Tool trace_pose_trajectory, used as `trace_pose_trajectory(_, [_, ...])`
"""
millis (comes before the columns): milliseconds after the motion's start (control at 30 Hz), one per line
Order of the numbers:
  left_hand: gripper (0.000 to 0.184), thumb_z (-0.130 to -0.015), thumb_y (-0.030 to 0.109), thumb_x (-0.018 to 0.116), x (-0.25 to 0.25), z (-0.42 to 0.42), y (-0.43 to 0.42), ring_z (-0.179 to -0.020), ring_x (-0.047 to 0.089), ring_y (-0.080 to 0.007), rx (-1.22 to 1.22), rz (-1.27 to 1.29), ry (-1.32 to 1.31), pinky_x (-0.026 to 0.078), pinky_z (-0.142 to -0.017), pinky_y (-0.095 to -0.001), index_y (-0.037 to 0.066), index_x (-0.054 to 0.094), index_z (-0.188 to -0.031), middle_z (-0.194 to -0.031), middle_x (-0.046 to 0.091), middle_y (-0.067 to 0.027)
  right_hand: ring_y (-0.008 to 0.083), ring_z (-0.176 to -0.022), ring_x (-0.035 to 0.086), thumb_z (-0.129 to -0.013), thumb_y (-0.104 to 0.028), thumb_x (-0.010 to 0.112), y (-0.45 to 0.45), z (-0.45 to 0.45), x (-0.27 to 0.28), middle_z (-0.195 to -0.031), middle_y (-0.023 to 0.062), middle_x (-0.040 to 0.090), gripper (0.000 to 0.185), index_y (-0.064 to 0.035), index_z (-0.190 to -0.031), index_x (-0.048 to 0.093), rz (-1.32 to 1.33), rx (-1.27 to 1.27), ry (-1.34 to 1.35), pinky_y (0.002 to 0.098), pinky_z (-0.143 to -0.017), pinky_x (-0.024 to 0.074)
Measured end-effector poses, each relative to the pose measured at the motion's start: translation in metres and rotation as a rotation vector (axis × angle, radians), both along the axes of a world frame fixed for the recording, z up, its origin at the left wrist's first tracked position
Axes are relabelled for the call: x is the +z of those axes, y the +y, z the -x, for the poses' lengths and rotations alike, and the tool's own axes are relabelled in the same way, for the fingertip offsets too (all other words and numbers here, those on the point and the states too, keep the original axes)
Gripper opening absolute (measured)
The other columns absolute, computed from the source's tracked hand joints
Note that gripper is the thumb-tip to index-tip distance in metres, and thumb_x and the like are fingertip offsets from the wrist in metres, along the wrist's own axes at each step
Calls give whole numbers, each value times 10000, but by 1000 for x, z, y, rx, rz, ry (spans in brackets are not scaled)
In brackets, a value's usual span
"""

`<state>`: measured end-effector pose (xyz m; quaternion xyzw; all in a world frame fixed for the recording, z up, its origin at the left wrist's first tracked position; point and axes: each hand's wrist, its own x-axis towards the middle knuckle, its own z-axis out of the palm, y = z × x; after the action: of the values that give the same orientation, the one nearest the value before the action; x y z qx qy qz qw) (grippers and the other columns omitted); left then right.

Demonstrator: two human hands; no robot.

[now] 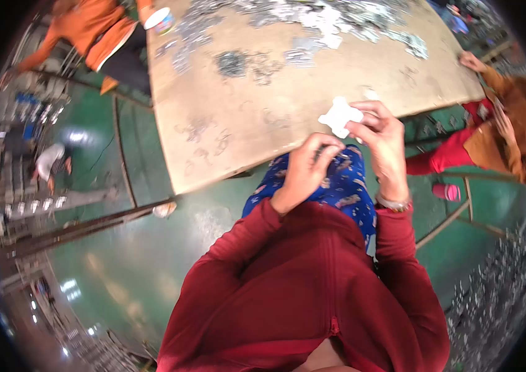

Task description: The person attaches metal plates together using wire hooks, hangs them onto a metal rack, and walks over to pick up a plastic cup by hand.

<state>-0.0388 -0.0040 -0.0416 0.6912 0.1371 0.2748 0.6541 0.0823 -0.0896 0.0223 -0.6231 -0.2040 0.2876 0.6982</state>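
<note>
My right hand (382,137) pinches a bright, flat, lobed piece (340,117) between thumb and fingers, just above the table's near edge. Glare washes out its surface, so I cannot tell its material. Lower and to the left, my left hand (310,166) is closed, thumb and fingertips drawn together. Whatever sits in its pinch, if anything, is too small to make out. The left hand is apart from the lobed piece. A small whitish thing (371,94) shows just beyond my right fingers, partly hidden by them.
The wooden-topped table (226,105) carries a heap of flat grey metal pieces (263,12) along its far side. A dark coil-like pile (232,63) lies nearer. A cup (161,21) is at the left edge. People in orange (92,31) and brown (517,118) flank the table.
</note>
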Motion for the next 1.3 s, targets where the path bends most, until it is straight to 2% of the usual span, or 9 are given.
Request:
trace_pose_trajectory(100, [114, -845, 99, 590, -5, 4, 7, -851, 602, -226, -9, -104, 7, 470, -759, -307, 26, 583, -933, -920, 613, -105, 55, -722, 553, -731, 64, 659, -3, 9, 3, -741, 19, 614, 270, 8, -986, 589, 78, -4, -187, 191, -640, 432])
trace_pose_trajectory(133, [176, -842, 72, 599, -3, 9, 13, -911, 591, -171, -24, -183, 14, 453, -814, -283, 12, 580, -1006, -995, 618, -92, 48, -726, 538, -735, 80, 651, -5, 11, 2, -746, 8, 608, 256, 14, -975, 591, 98, 0, -213, 189, -650, 428])
trace_pose_trajectory(267, [277, -832, 147, 608, 0, 21, 59, -890, 593, -241, 248, -518, 90, 456, -797, -320, 38, 593, -1087, -1051, 607, -132, 54, -679, 506, -718, 90, 676, -5, 22, -2, -753, 11, 602, 274, 15, -969, 596, 17, -5, -256, 186, -638, 407])
trace_pose_trajectory(333, [188, -835, 157, 593, -11, 28, 100, -843, 605, -256, 394, -562, 308, 465, -738, -322, 46, 657, -972, -915, 636, -144, 56, -674, 496, -712, 94, 681, -7, 23, -4, -763, 13, 604, 279, 16, -967, 598, 6, 1, -246, 190, -637, 401])
trace_pose_trajectory(500, [152, -797, 148, 605, -30, 32, 172, -833, 589, -324, 501, -854, 629, 462, -708, -406, 35, 672, -873, -847, 623, -163, 53, -682, 484, -703, 100, 687, -10, 23, -9, -788, 11, 609, 286, 14, -962, 601, -4, 3, -257, 190, -632, 394])
trace_pose_trajectory(700, [106, -807, 121, 578, -42, 19, 166, -820, 589, -336, 447, -903, 664, 459, -703, -421, 23, 614, -820, -829, 617, -180, 47, -672, 476, -709, 93, 685, -17, 20, -8, -762, -4, 589, 278, 8, -961, 602, 20, -14, -241, 181, -627, 386])
trace_pose_trajectory(900, [98, -826, 97, 557, -12, 38, 144, -790, 602, -353, 493, -712, 505, 470, -698, -409, 18, 609, -850, -844, 622, -188, 47, -673, 482, -715, 107, 673, -20, 25, 3, -751, -7, 578, 285, 12, -972, 595, 54, -25, -226, 175, -631, 385])
trace_pose_trajectory(1000, [86, -814, 66, 556, -11, 70, 170, -816, 577, -369, 605, -811, 484, 452, -712, -437, 1, 592, -856, -833, 597, -213, 48, -687, 488, -712, 118, 668, -20, 26, 5, -774, -1, 583, 291, 16, -974, 590, 68, -29, -222, 173, -641, 388])
trace_pose_trajectory(1300, [145, -811, 132, 594, -13, 117, 219, -831, 592, -348, 634, -927, 789, 464, -726, -416, 32, 650, -899, -877, 624, -178, 50, -714, 501, -713, 127, 662, -19, 27, 1, -792, 3, 588, 294, 11, -973, 590, -3, 18, -261, 176, -655, 396])
